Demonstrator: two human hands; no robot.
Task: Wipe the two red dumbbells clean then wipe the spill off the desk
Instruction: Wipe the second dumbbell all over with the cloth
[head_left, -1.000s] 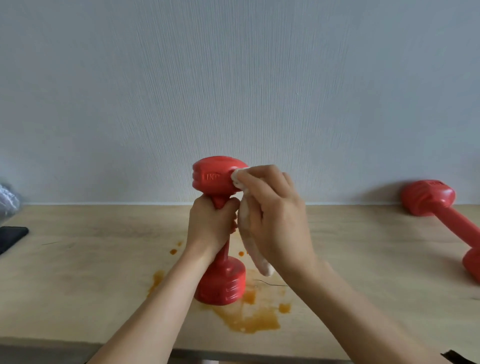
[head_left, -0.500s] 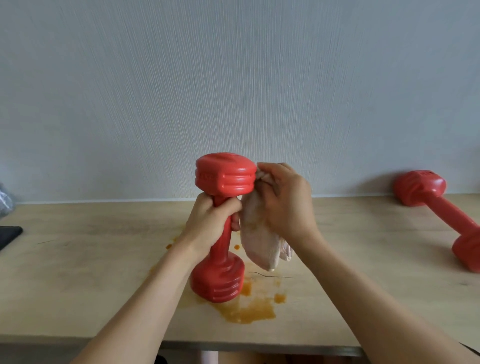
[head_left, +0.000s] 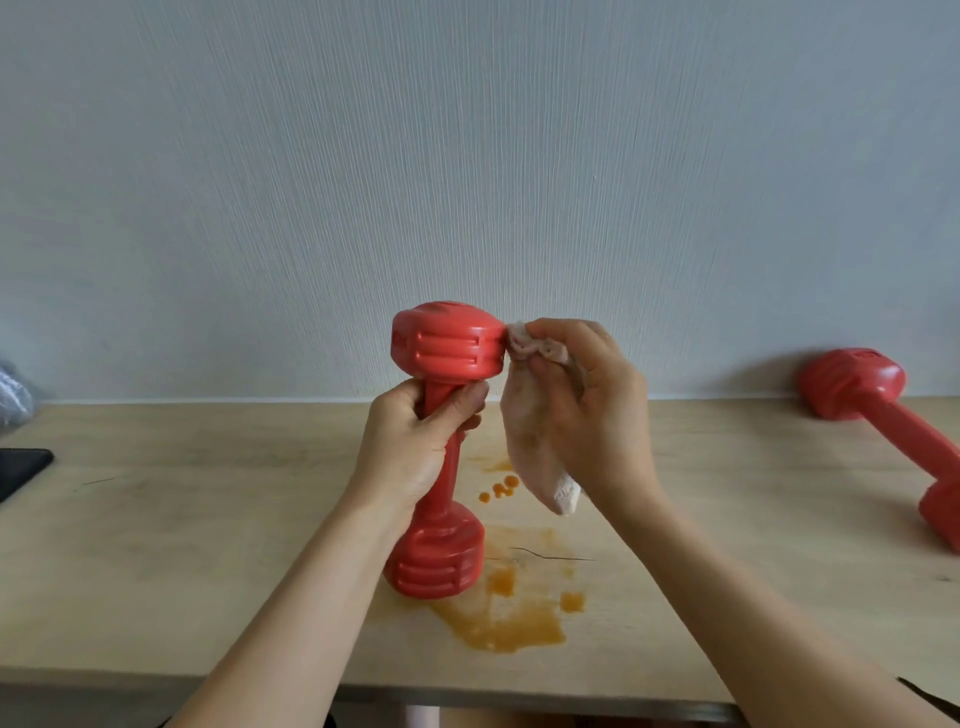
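A red dumbbell (head_left: 447, 348) stands upright on the wooden desk (head_left: 182, 519), its lower head in the orange spill (head_left: 511, 621). My left hand (head_left: 415, 441) grips its handle just under the upper head. My right hand (head_left: 582, 410) holds a pale cloth (head_left: 530, 457) and presses a bunched corner of it against the right side of the upper head; the rest of the cloth hangs down. A second red dumbbell (head_left: 883, 426) lies on its side at the far right, against the wall.
A dark flat object (head_left: 21, 467) lies at the desk's left edge, with a grey bundle (head_left: 13, 395) behind it. A thin dark strand (head_left: 550, 556) lies across the spill. The wall rises directly behind the desk.
The upright dumbbell has turned in my left hand, showing a ribbed side. My right hand moved the cloth's bunched corner up against the right side of the upper head.
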